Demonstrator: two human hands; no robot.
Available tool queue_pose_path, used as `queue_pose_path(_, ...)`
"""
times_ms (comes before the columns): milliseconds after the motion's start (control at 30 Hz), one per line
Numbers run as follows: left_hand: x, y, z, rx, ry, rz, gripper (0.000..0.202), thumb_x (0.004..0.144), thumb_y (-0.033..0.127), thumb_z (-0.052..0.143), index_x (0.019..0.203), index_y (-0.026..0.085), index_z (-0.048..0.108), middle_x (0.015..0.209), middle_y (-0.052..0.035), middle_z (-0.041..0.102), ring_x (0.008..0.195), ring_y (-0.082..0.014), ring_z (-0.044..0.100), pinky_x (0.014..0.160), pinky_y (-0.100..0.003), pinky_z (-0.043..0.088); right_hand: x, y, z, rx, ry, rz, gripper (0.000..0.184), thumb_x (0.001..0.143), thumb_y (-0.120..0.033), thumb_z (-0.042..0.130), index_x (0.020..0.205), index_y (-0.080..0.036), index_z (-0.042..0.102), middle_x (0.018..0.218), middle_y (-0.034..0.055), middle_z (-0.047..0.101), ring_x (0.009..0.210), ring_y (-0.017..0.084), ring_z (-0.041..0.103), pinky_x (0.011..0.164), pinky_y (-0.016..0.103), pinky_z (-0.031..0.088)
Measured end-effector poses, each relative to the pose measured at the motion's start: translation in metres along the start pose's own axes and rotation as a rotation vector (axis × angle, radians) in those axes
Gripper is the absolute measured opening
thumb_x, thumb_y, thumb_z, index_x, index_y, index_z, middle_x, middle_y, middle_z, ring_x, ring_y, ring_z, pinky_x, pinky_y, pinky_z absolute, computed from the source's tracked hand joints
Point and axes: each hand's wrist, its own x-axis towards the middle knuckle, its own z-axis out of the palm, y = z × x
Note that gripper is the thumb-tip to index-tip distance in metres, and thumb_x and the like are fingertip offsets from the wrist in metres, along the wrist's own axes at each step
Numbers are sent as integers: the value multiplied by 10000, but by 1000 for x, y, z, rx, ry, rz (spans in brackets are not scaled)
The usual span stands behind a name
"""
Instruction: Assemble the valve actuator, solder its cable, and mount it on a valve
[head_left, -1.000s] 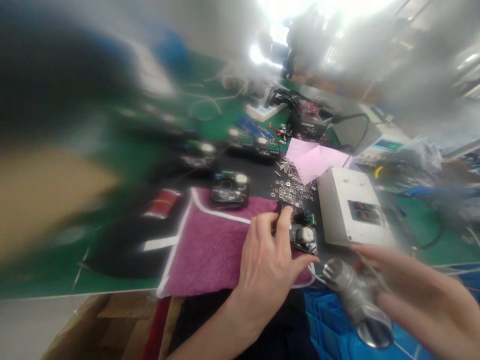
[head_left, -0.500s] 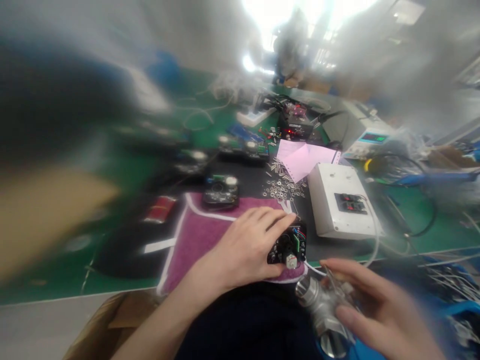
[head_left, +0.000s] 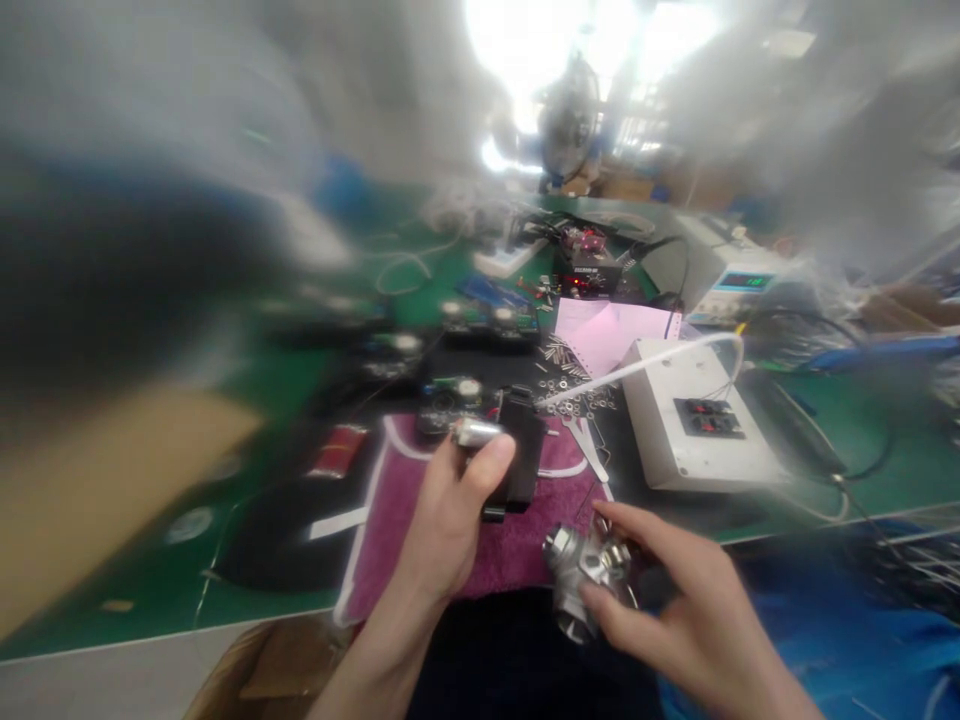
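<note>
My left hand (head_left: 442, 520) is closed around a black electronic module (head_left: 523, 445), turned up on its side above the purple cloth (head_left: 405, 520). A silver cylindrical part (head_left: 478, 432) sticks out beside the thumb. From the module a white cable (head_left: 637, 370) arches toward the white box. To the right, my right hand (head_left: 682, 590) grips a shiny metal valve body (head_left: 581, 570) with several threaded ports, held over the cloth's near edge. A white flat wrench (head_left: 586, 450) lies between the module and the white box.
The white box (head_left: 697, 375) with terminals stands to the right. Several small washers (head_left: 592, 397) and pins lie before pink paper (head_left: 607, 330). Another module (head_left: 448, 405) sits behind my left hand. A red packet (head_left: 339, 450) lies left, a power supply (head_left: 739, 280) back right.
The left hand has lifted the module off the cloth, moved it left and tipped it up, and the cable now arches high. The right hand has brought the valve body up and left.
</note>
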Motion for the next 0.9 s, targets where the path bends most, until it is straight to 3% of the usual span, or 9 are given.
queue_pose_path(167, -10, 6, -2, -25, 17, -39, 560, 865, 563, 818, 1230, 157, 695, 1162, -88, 763, 1098, -260, 732, 960, -342, 595, 32, -1, 25, -67, 158, -21, 444, 955, -423, 758, 1276, -119, 722, 1119, 115, 808, 895, 251, 816, 808, 337, 686)
queue_pose_path(300, -16, 6, -7, 0, -9, -99, 755, 886, 539, 826, 1515, 240, 533, 1350, -93, 725, 1239, -286, 713, 1028, -385, 609, 33, 3, 39, -214, 202, -80, 458, 988, -458, 732, 1265, -95, 713, 1093, 132, 806, 884, 285, 815, 776, 393, 678)
queue_pose_path(433, -19, 4, -14, -47, -133, -123, 927, 888, 582, 826, 1651, 299, 383, 1520, -134, 637, 1372, -345, 658, 1164, -515, 560, 28, 0, 47, -226, 183, -79, 478, 1032, -498, 683, 1289, -95, 688, 1095, 143, 790, 885, 293, 797, 756, 418, 657)
queue_pose_path(533, -21, -1, -20, -69, -283, -135, 1073, 796, 623, 895, 1673, 314, 360, 1598, -169, 572, 1408, -407, 632, 1190, -585, 538, 27, -2, 48, -189, 130, -43, 504, 1048, -515, 638, 1352, -114, 651, 1121, 151, 768, 927, 307, 775, 780, 440, 646)
queue_pose_path(667, -24, -8, -29, -86, -417, -110, 1309, 626, 626, 1006, 1689, 400, 277, 1623, -169, 547, 1352, -434, 675, 1127, -597, 591, 24, 1, 45, -117, 41, -14, 527, 1039, -503, 654, 1431, -160, 581, 1241, 160, 729, 1066, 330, 744, 870, 481, 646)
queue_pose_path(733, -27, -8, -33, -67, -445, -96, 1417, 552, 559, 1061, 1694, 426, 232, 1603, -175, 566, 1295, -436, 713, 1056, -581, 640, 19, 6, 45, -54, -24, -7, 624, 1006, -490, 708, 1508, -176, 510, 1355, 167, 687, 1206, 345, 707, 973, 514, 634)
queue_pose_path(833, -34, -4, -34, 65, -403, -128, 1310, 643, 401, 1047, 1687, 398, 256, 1410, -167, 708, 1109, -389, 799, 937, -547, 696, 11, 14, 46, 47, -117, 34, 829, 959, -443, 766, 1635, -194, 354, 1530, 187, 580, 1396, 352, 611, 1132, 550, 571)
queue_pose_path(900, -37, -1, -33, 199, -337, -129, 1180, 717, 352, 997, 1667, 373, 298, 1251, -135, 772, 949, -339, 829, 842, -513, 720, 8, 17, 47, 94, -142, 73, 854, 960, -410, 763, 1657, -206, 313, 1576, 194, 539, 1447, 345, 576, 1175, 554, 542)
